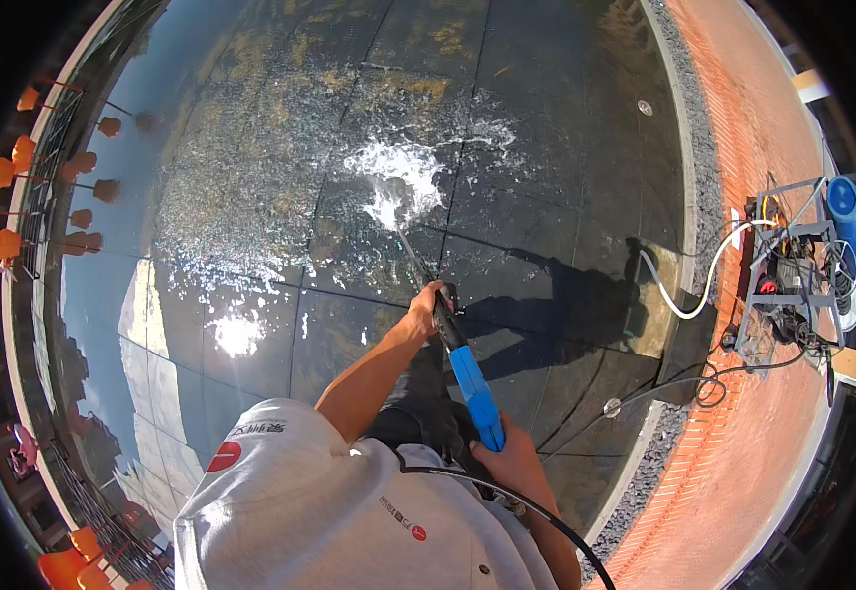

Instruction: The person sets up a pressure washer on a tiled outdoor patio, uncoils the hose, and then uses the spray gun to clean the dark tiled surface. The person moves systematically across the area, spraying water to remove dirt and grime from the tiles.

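Observation:
My left hand (pixel 425 306) grips the black forward part of a pressure-washer gun (pixel 474 383) with a blue body. Around the rear end of that blue body, close to my waist, my right hand (pixel 509 450) is closed; part of it is hidden. The thin lance (pixel 413 258) points away from me, down at the wet dark paving, and white splashing water (pixel 402 181) spreads from its tip. A black hose (pixel 546 509) runs across my shirt and down at the right.
At the right, a metal frame cart (pixel 793 299) carries equipment beside a blue barrel (pixel 846 206). A white hose (pixel 701 306) and a thin grey hose (pixel 664 385) cross the gravel strip (pixel 699 96). Orange objects (pixel 23 153) line the left edge.

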A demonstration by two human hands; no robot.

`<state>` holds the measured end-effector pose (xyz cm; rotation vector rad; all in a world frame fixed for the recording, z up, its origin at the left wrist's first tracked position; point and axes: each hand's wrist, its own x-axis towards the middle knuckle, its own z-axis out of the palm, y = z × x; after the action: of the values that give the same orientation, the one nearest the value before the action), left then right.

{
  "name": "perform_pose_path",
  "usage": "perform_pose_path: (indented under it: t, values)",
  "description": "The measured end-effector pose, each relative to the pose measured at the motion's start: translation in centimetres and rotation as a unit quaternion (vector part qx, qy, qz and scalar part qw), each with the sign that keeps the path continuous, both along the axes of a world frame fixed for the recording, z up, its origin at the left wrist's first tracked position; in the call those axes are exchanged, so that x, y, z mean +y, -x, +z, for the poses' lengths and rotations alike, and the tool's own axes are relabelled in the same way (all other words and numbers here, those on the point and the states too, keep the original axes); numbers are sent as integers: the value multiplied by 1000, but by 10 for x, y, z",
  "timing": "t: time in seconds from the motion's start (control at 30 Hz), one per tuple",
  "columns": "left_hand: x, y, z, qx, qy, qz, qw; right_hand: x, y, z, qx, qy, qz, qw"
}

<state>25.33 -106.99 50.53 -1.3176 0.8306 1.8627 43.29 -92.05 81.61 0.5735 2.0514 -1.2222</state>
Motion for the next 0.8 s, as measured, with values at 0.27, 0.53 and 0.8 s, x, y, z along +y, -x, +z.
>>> perform_pose_path:
  t: [0.27,0.53,0.8]
  values:
    - [-137,-35,5,0,78,76,994,-45,-36,-33,85,8,66,994]
    - [-56,-86,17,-12,14,-62,998,-72,-91,12,14,-119,26,992]
    - [-138,-84,35,-23,62,-17,998,-151,-77,18,-7,-81,-2,997]
